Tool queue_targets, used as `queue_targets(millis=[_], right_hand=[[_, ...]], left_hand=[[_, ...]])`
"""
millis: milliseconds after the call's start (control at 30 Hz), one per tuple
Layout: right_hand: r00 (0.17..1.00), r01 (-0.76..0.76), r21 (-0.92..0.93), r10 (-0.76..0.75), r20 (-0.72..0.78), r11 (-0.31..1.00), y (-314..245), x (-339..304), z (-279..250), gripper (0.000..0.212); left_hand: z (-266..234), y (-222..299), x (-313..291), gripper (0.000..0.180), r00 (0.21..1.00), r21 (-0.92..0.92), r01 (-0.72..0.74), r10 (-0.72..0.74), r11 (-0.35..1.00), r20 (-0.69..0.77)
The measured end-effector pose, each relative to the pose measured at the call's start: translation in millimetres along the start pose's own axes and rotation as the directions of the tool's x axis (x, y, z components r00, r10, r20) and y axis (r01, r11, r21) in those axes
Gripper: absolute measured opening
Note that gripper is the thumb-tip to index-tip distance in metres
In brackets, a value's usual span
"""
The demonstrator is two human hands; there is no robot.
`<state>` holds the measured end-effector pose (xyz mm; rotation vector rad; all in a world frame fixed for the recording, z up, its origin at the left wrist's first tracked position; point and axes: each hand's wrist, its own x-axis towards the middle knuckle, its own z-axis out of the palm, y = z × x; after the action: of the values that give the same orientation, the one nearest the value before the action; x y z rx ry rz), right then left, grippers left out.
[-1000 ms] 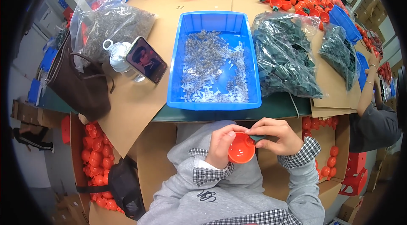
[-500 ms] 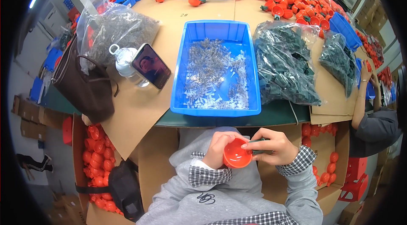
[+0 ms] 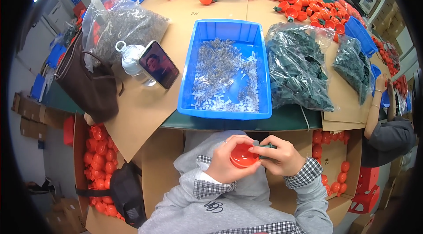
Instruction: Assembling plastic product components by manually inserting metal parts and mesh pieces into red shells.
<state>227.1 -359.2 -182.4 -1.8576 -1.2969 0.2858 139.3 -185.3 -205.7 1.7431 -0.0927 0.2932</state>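
My left hand (image 3: 225,160) is wrapped round a small orange-red plastic cup (image 3: 242,156), its hollow tilted up toward me. At the cup's right side, my right hand (image 3: 282,157) pinches a dark green plastic part (image 3: 269,146), mostly covered by the fingers. Thumb and fingertips press at the cup's edge; whether the part is joined to it I cannot tell. Beyond my hands, a blue bin (image 3: 187,97) on the table contains many small metal springs (image 3: 216,64) and white plastic pins (image 3: 211,102).
Bags of green parts (image 3: 299,68) lie right of the bin. To its left are a phone (image 3: 158,65) against a bottle (image 3: 131,60), a brown bag (image 3: 90,84) and a bag of springs (image 3: 128,27). Cartons of red cups (image 3: 98,159) flank me. A co-worker's arm (image 3: 374,106) is at right.
My left hand has shifted round the cup, its fingers now covering more of the rim. My right hand has moved slightly left, still pinching the green part against the cup's side.
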Motion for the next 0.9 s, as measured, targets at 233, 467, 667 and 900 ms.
queue_targets(millis=[233,467,667,900], right_hand=[[0.995,0.086,-0.236,-0.072,0.069,0.968,-11,4,5,0.04],[0.996,0.04,-0.022,-0.038,0.077,0.999,-19,19,-5,0.033],[0.968,-0.202,0.326,0.239,-0.076,0.923,22,81,-73,0.011],[0.757,0.287,0.861,0.452,-0.472,0.419,71,169,-133,0.044]], left_hand=[[-2,-14,-8,0.034,0.986,-0.193,0.1,-0.123,0.976,-0.114],[-19,-7,-25,0.048,0.989,-0.067,-0.1,0.092,0.993,-0.117],[-58,-19,-80,0.019,0.665,0.2,-0.236,0.308,0.951,-0.681],[-212,-61,-151,0.019,0.072,0.392,0.241,0.386,0.888,-0.92]])
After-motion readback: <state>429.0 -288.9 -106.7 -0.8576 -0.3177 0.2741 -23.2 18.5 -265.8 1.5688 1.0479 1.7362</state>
